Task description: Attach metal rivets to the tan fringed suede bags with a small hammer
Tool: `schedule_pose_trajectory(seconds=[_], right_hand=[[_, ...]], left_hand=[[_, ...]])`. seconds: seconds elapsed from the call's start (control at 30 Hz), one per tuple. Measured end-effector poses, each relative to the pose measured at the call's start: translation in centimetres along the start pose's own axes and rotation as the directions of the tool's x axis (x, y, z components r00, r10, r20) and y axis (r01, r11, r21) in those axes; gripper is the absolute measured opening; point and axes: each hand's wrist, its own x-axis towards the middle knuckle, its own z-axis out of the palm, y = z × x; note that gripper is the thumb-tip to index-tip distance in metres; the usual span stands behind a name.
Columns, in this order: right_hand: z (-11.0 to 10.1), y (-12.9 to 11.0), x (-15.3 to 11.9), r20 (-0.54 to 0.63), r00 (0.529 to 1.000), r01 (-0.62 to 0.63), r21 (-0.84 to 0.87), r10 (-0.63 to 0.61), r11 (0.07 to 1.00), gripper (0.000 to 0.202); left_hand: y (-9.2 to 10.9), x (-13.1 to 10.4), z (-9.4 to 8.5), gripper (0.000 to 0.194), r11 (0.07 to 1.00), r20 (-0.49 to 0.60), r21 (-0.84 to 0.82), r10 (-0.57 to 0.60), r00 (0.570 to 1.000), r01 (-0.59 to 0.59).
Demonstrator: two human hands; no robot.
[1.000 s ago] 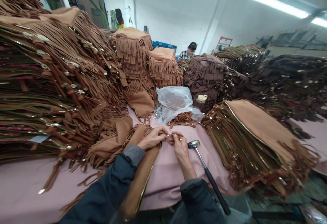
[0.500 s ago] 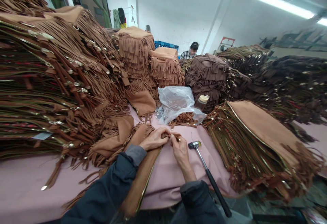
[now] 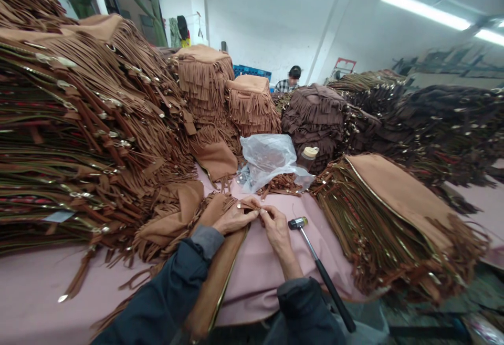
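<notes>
A tan fringed bag point(image 3: 218, 276) with a gold zipper along its edge lies lengthwise in front of me. At its far end, my left hand point(image 3: 235, 220) is closed in a pinch on a thin brown leather strap point(image 3: 250, 206). My right hand point(image 3: 276, 229) meets it from the right, thumb and finger pinched at the strap's end. The fingertips almost touch and hide the exact point of contact. Right of my right hand rests a small mallet point(image 3: 323, 276), its head toward the far side and its black handle toward me.
Tall stacks of brown fringed bags point(image 3: 94, 124) rise at left, dark brown ones point(image 3: 315, 119) behind. A tan pile point(image 3: 397, 192) stands right. Beyond my hands lie a plastic bag point(image 3: 268, 158), loose brown straps point(image 3: 280, 183) and a lidded jar point(image 3: 307, 158). A person point(image 3: 289, 80) is far back.
My left fingers have shifted and spread slightly, so more of the strap shows between the hands. The right fingers stay pinched. The whole view has moved a little.
</notes>
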Motion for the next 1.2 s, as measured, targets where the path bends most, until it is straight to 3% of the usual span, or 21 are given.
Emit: schedule_pose_trajectory(seconds=[0.13,0.27,0.43,0.53,0.63,0.73,0.83,0.9,0.97,1.07,1.2], right_hand=[[-0.1,0.6,-0.1,-0.068,0.997,-0.034,-0.174,0.022,0.984,0.029],[-1.2,0.0,-0.7,-0.093,0.995,-0.011,-0.507,-0.042,0.862,0.031],[-6.8,-0.4,-3.8,-0.185,0.97,-0.038,-0.76,-0.16,0.649,0.032],[-10.7,0.7,-5.8,-0.121,0.991,-0.078,-0.87,-0.056,0.488,0.033],[-12.7,1.7,-6.4,-0.076,0.996,-0.092,-0.904,0.055,0.417,0.028],[-12.3,1.5,-5.8,-0.007,0.998,-0.041,-0.856,0.068,0.516,0.027],[-10.0,0.3,-4.9,0.105,0.994,0.042,-0.691,0.042,0.722,0.031],[-8.2,-0.7,-4.4,0.156,0.988,0.088,-0.64,0.018,0.763,0.033],[-6.6,-1.7,-4.1,0.168,0.985,0.144,-0.685,-0.038,0.714,0.034],[-5.0,-2.5,-3.7,0.136,0.983,0.183,-0.805,-0.125,0.564,0.036],[-4.5,-2.8,-3.0,0.208,0.977,0.214,-0.909,-0.055,0.357,0.034]], left_hand=[[-0.3,0.0,0.0,0.015,0.989,0.035,0.151,-0.001,0.999,-0.004],[-0.4,0.1,0.3,0.005,0.901,0.029,0.428,0.057,0.998,-0.064],[-0.6,-0.1,0.8,0.005,0.862,0.01,0.501,0.09,0.996,-0.083],[-0.9,-0.1,1.0,0.005,0.843,-0.002,0.533,0.088,0.996,-0.073],[-1.4,0.0,1.2,0.007,0.83,-0.035,0.555,0.075,0.997,-0.043],[-1.8,0.1,1.4,0.01,0.815,-0.062,0.58,0.067,0.996,-0.019],[-1.9,0.1,1.3,0.008,0.8,-0.042,0.599,0.073,0.996,-0.034],[-1.8,0.0,1.1,0.008,0.801,-0.024,0.597,0.076,0.997,-0.047],[-1.6,0.0,1.0,0.008,0.807,-0.018,0.588,0.076,0.997,-0.051],[-1.4,-0.1,0.8,0.011,0.819,-0.009,0.57,0.082,0.997,-0.062],[-1.0,-0.1,0.7,0.012,0.841,0.005,0.537,0.076,0.997,-0.067]])
